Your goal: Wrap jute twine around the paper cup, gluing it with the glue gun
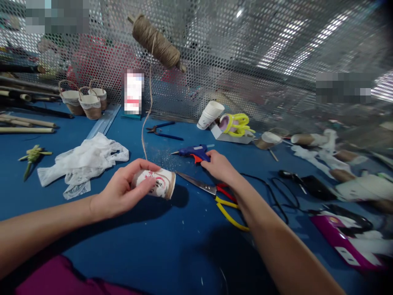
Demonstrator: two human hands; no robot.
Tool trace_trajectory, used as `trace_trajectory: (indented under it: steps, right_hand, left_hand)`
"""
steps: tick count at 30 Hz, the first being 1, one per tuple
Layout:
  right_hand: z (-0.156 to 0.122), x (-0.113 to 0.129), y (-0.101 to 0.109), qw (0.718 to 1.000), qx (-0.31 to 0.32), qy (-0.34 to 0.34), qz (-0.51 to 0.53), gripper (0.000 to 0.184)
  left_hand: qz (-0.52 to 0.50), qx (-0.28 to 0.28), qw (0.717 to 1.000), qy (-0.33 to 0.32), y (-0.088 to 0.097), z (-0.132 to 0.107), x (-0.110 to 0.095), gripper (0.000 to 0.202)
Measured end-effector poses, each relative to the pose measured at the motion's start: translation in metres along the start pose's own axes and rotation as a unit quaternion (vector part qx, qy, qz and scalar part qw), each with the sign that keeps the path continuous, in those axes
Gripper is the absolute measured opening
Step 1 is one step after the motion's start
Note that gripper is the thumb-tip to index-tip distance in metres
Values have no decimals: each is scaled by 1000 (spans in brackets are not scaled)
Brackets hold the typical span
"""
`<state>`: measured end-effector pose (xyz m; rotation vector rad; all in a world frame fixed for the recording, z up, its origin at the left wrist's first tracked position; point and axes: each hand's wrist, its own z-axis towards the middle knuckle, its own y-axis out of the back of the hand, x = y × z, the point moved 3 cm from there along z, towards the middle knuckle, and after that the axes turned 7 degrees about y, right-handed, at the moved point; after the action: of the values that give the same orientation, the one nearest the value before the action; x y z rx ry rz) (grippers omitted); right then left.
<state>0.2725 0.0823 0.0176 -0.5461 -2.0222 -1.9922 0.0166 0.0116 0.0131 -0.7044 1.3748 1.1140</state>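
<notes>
A white printed paper cup (pixel 160 185) lies sideways in my left hand (pixel 118 190), gripped between thumb and fingers above the table. Brown twine is wound round the cup's rim, and a strand (pixel 143 135) runs from near my fingers up to a large twine spool (pixel 156 41). My right hand (pixel 218 164) is closed on the handle of a blue hot glue gun (pixel 194 151) with a red trigger; its nozzle points left. Scissors (pixel 199 184) with red and yellow handles lie just below the glue gun, blades towards the cup.
White lace (pixel 89 157) is heaped at left, near twine-covered cup baskets (pixel 90 107) and bamboo sticks (pixel 27 130). Pliers (pixel 164 131), stacked paper cups (pixel 210 114) and a phone (pixel 133 92) stand or lie towards the perforated metal screen (pixel 233 78). A black cord (pixel 273 196) curls at right.
</notes>
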Motion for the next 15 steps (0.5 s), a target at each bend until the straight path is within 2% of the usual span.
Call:
trace_trajectory:
  steps: [3,5,6,8,12,15]
  right_hand:
    - [-20,8,12,996,4,9,86,40]
    - [-38,17,21,986,17,34,160,35]
    - [-48,21,24,967,40,40,248,32]
    - [-67,29,26,942,97,40,319,27]
    - [-92,40,25,946,120,74,291,26]
    - [-97,39,22,958,90,74,264,26]
  left_hand:
    - [-10,-23,1000,-18,3,3,1,20]
    - [-7,-32,999,-30,4,3,1,19]
    - [-1,-34,999,-37,5,3,1,18]
    - [22,-39,997,-55,6,3,0,17]
    - [80,-48,992,-89,7,3,0,17]
    - [99,-44,989,-97,8,6,4,18]
